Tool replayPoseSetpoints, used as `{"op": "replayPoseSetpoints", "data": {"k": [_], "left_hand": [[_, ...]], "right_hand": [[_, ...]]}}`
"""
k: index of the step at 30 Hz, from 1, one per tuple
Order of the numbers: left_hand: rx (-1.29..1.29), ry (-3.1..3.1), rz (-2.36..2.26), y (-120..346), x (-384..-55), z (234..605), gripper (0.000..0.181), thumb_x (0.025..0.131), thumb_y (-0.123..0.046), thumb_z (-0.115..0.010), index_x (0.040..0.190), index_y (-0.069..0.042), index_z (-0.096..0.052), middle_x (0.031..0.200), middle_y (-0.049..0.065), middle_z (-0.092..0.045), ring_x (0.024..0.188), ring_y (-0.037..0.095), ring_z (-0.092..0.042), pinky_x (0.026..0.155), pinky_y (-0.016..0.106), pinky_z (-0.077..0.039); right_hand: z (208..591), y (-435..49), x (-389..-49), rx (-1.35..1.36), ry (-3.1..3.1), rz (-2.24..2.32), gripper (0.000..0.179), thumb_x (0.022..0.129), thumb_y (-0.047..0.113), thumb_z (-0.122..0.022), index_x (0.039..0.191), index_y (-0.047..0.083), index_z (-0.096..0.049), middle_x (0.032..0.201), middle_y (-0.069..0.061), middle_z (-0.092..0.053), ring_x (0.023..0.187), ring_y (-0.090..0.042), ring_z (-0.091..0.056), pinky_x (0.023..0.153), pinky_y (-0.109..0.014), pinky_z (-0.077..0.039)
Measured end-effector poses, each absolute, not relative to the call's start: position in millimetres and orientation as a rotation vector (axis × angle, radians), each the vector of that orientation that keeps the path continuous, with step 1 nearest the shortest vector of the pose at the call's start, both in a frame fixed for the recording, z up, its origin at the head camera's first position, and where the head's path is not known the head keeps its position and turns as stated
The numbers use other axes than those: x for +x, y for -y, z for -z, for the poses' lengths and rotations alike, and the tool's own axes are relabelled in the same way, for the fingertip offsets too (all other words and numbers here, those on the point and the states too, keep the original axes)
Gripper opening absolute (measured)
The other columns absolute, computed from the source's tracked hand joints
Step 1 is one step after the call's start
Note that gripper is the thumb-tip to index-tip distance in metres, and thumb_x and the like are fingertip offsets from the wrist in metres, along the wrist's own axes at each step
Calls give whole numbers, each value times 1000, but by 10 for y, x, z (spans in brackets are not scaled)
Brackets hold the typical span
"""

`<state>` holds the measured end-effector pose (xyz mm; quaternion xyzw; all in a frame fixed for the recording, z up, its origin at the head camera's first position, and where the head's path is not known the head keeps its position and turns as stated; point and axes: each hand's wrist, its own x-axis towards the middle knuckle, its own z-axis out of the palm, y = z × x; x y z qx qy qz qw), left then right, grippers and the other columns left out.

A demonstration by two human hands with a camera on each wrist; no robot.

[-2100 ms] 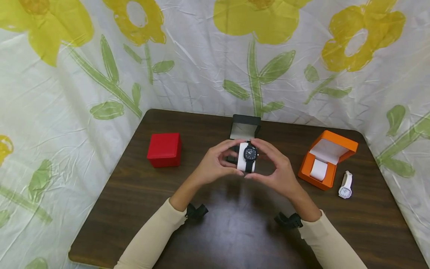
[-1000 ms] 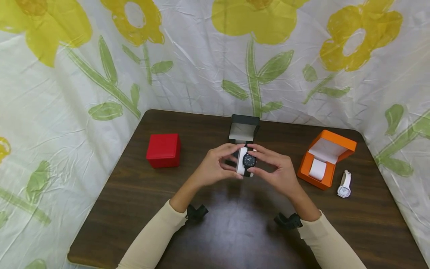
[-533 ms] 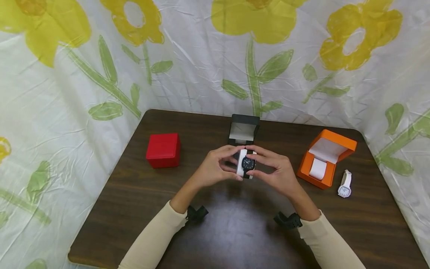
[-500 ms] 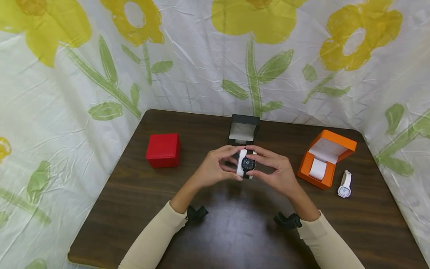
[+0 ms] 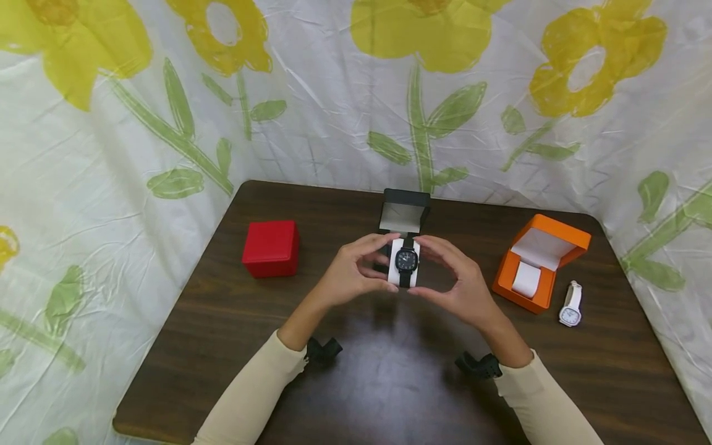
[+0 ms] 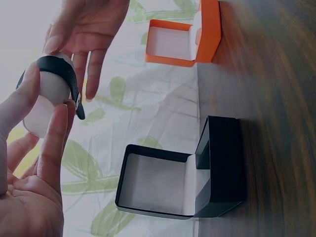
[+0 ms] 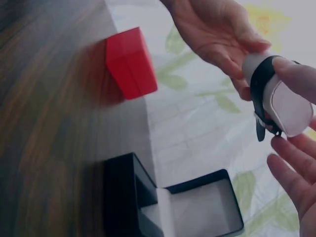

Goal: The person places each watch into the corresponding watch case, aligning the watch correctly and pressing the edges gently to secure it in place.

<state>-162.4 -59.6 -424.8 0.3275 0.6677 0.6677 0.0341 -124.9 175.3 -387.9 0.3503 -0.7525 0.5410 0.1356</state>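
Observation:
In the head view, a black wristwatch point(image 5: 406, 259) is wrapped around a white watch cushion point(image 5: 394, 272), dial facing up. My left hand point(image 5: 353, 272) pinches the cushion from the left, thumb at its near end and fingertips at its far end. From the right, my right hand point(image 5: 464, 287) pinches the watch and cushion the same way. In the right wrist view the strap's buckle point(image 7: 269, 123) hangs on the cushion's underside, near my right fingers. Just beyond the hands stands a black watch box point(image 5: 405, 216) with its lid up; both wrist views show it below the held cushion.
A closed red box point(image 5: 271, 248) stands to the left on the dark wooden table point(image 5: 389, 383). To the right are an orange watch box point(image 5: 512, 281), lid up, with a white cushion point(image 5: 526, 280) inside, and a white wristwatch point(image 5: 572, 306). A flowered curtain point(image 5: 322, 123) hangs behind.
The cushion with the black watch has tilted and turned, and its dial now faces up more squarely. My right fingertips have shifted off the dial to the cushion's ends; both hands have risen slightly.

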Motion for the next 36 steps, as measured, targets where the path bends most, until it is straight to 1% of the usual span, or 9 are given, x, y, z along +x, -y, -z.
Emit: {"op": "replayPoseSetpoints", "data": {"k": [2,6,10,13,17,27,31,33,36], "left_hand": [[1014,-2045,-2052,598,-1630,4243,87,67,11,-90,145,-2,-53,130,10,-58,99,38,-67,76,41,-62],[1030,-2054,-2031,598,-1639,4239,87,67,10,-90,145,-4,-54,130,9,-58,98,29,-68,76,41,-62],[1054,-2051,-2017,598,-1648,4241,87,67,10,-90,145,-2,-54,131,10,-58,97,24,-69,75,40,-62],[1064,-2048,-2012,600,-1650,4235,87,67,9,-90,145,-4,-55,132,10,-57,98,23,-69,76,41,-62],[1059,-2058,-2000,613,-1651,4226,86,67,9,-90,145,-5,-56,131,9,-58,99,24,-68,75,40,-62],[1022,-2094,-1939,620,-1642,4226,86,69,6,-91,145,-6,-55,127,11,-58,102,25,-62,77,37,-62],[1035,-2090,-1964,614,-1650,4222,85,69,7,-90,145,-3,-54,129,12,-58,102,26,-63,77,38,-62],[1027,-2088,-1993,604,-1668,4230,86,68,9,-90,145,-1,-54,130,13,-58,101,26,-65,76,40,-62],[1002,-2102,-2012,577,-1712,4242,85,67,8,-90,144,-3,-55,130,10,-59,101,25,-66,76,40,-62]], "right_hand": [[3881,-1755,-1253,1007,2206,-1544,84,60,-19,-89,135,-14,-53,134,-29,-55,121,-19,-60,102,-30,-50],[3963,-1766,-1291,993,2229,-1523,85,60,-17,-90,136,-13,-53,136,-27,-55,121,-22,-59,102,-34,-51],[4109,-1791,-1356,966,2259,-1507,90,59,-12,-93,139,-6,-53,140,-20,-55,123,-21,-57,103,-33,-50],[4168,-1804,-1387,962,2265,-1490,91,61,-7,-94,142,0,-54,141,-14,-56,124,-21,-57,103,-28,-49],[4195,-1814,-1409,1002,2247,-1447,89,63,-2,-96,142,5,-56,142,-10,-56,125,-24,-56,103,-27,-49],[4234,-1831,-1419,1084,2188,-1360,82,60,-6,-95,136,4,-64,142,-16,-55,124,-31,-57,107,-24,-45],[4227,-1813,-1418,1064,2199,-1363,89,58,-7,-95,139,0,-60,143,-18,-54,125,-29,-57,106,-25,-46],[4189,-1795,-1408,1032,2218,-1407,92,58,-10,-94,142,-3,-55,143,-21,-54,126,-25,-56,105,-31,-49],[4098,-1781,-1377,959,2239,-1482,92,61,-15,-91,143,-8,-50,142,-25,-54,125,-16,-57,99,-41,-52]]}}
